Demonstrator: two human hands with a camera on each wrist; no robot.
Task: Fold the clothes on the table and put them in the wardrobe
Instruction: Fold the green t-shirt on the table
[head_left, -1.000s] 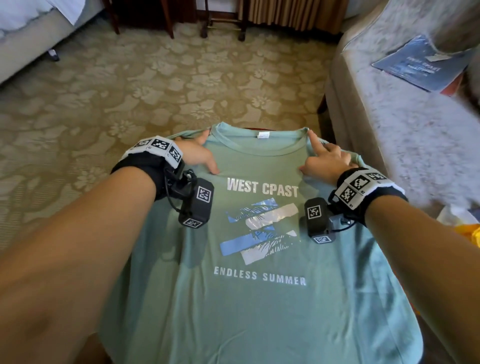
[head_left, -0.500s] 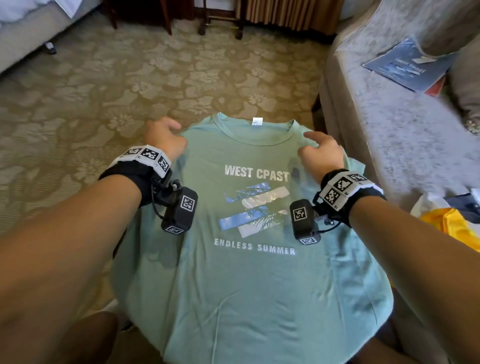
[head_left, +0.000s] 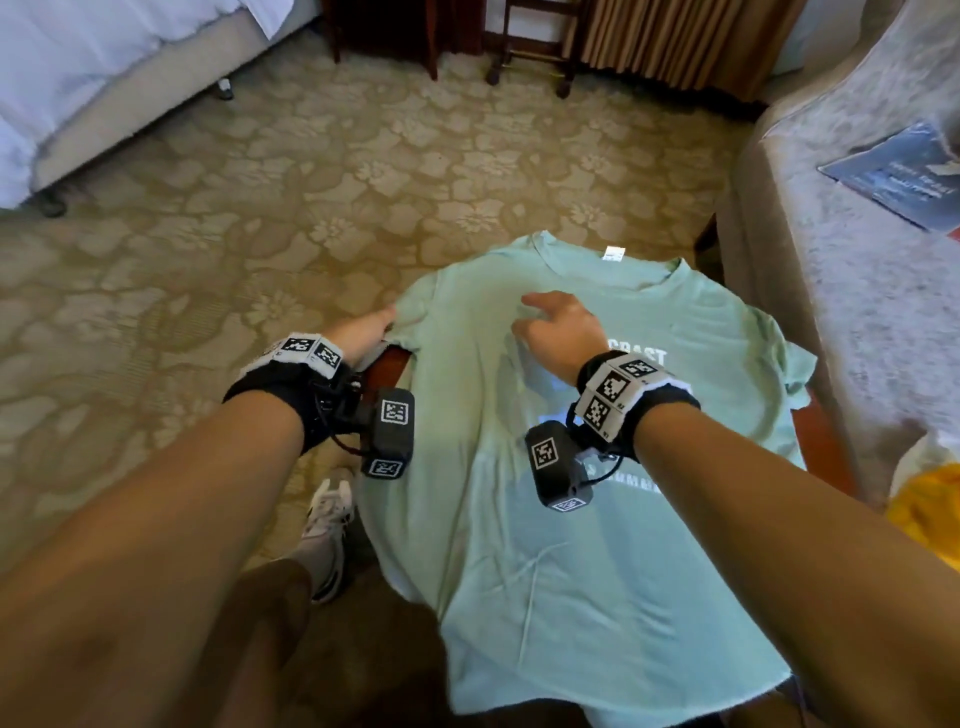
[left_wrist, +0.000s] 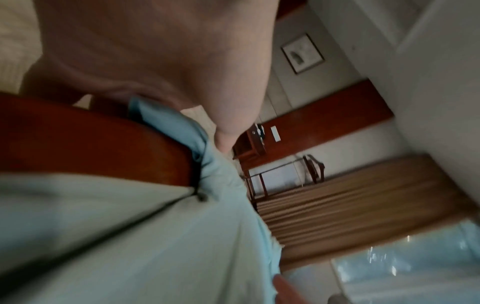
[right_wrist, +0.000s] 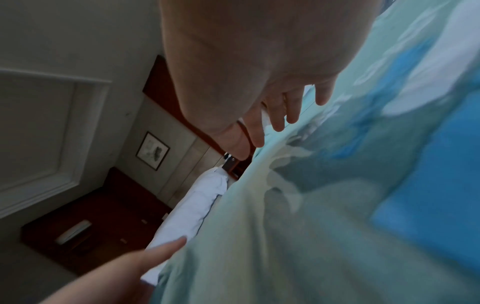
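Shirt: mint-green T-shirt (head_left: 597, 545) is lying face up across the round wooden table (head_left: 387, 364), hem draping over the near edge.
Left hand (head_left: 363, 330): is reaching the sleeve edge; whether it is gripping, cannot tell.
Right hand (head_left: 558, 332): is hovering over the chest, fingers spread and relaxed, holding nothing.
Doing it well: probably pin the chest flat while bringing the sleeve straight inward.
Fabric: thin, limp jersey, wrinkling readily; smooth printed patch.

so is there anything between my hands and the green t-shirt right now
Nothing visible. The left hand is already at the green t-shirt, on its sleeve at the edge of the wooden table. The right hand is spread over the chest just below the collar, with only bare fabric under it.
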